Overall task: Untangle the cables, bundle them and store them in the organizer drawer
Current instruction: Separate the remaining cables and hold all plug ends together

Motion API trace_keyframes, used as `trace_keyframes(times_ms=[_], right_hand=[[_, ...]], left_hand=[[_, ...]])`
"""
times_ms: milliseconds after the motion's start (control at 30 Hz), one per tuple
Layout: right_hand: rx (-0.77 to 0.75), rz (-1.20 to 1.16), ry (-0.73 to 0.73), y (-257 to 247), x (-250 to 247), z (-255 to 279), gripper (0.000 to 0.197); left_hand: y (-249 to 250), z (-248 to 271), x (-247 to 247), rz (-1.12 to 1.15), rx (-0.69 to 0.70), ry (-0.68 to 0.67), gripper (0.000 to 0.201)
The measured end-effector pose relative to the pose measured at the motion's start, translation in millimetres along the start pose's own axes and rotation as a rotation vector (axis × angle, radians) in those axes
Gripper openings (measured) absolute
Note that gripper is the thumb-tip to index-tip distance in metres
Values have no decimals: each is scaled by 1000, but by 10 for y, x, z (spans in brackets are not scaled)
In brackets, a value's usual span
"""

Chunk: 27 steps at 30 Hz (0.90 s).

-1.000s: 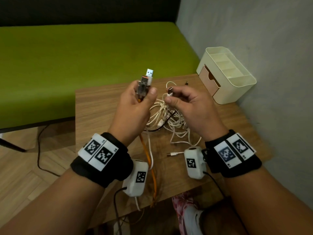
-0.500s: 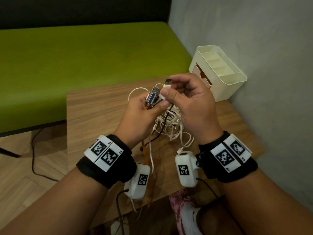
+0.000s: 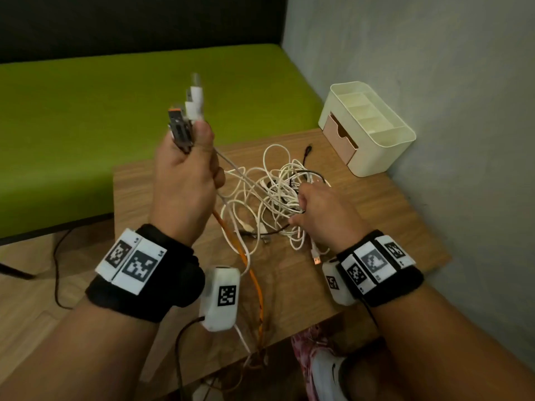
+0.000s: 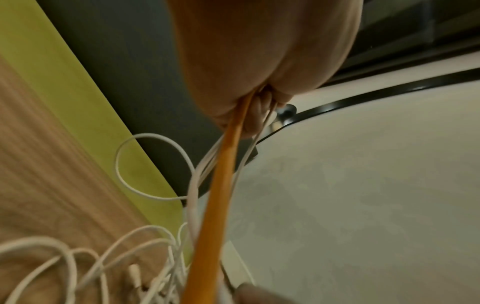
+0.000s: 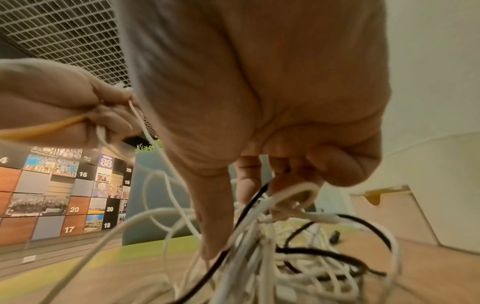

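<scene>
Gripping plugs [image 3: 185, 117] in left hand [image 3: 185, 180], right hand [image 3: 321, 209] grasping cable tangle [image 3: 272, 195], organizer [image 3: 367, 128] beyond.

A tangled heap of thin white cables [image 3: 275, 195], threaded with a thin black cable [image 3: 307, 173], lies in loose loops on the wooden table, just left of the organizer. Several white strands and one thick orange cable [image 3: 254, 285] rise out of the heap, their USB plug ends [image 3: 188, 111] bunched upright and raised above the table; the topmost plug is blurred. The orange cable trails down over the near table edge. The cream plastic desk organizer [image 3: 385, 146] with open top compartments stands at the far right corner, its pale pink drawer [image 3: 338, 140] apparently slid partly out.
</scene>
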State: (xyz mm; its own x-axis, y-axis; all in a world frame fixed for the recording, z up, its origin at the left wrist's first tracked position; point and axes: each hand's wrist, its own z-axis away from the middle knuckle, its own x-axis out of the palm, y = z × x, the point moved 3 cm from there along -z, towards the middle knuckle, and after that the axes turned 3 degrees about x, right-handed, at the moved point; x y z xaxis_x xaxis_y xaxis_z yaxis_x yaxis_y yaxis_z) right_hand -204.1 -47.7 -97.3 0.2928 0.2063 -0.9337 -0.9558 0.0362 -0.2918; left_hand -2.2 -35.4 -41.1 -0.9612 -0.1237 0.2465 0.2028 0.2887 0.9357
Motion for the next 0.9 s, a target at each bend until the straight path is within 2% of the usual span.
trace_keyframes(times_ms=[100,167,200,267,367,467,533,633,733,833,900], right_hand=[[-104,61,183,-85,-81,94,37],[-283,-15,319,-201,-115,154,40],[-388,-102,347,-260,-111,173,38],[-510,-333,261,-353,-63,190,30],[-498,-505,117,-365,11,165,21],[-459,-490,54,-294,39,111,14],[-441,-454,12,-258,45,83,14],[-407,-325,-77,-255,55,83,16],[-349,-69,-137,-198,50,83,16],[-275,166,-141,-97,19,49,15],[-221,232,-107,-39,-19,21,14]], left_hand=[[-99,56,28,-193,-26,13,22],[-159,86,81,-189,-53,13,20],[-184,98,112,-151,-68,3,20],[-227,127,167,-121,-67,-37,21],[-263,152,179,-153,-48,-72,23],[-267,136,162,-166,-19,-95,26],[-278,127,172,-58,-63,-106,25],[-301,134,195,110,-142,-145,25],[-287,144,210,96,-117,-187,29],[-228,147,236,153,-110,-234,31],[-222,154,230,156,-123,-240,29]])
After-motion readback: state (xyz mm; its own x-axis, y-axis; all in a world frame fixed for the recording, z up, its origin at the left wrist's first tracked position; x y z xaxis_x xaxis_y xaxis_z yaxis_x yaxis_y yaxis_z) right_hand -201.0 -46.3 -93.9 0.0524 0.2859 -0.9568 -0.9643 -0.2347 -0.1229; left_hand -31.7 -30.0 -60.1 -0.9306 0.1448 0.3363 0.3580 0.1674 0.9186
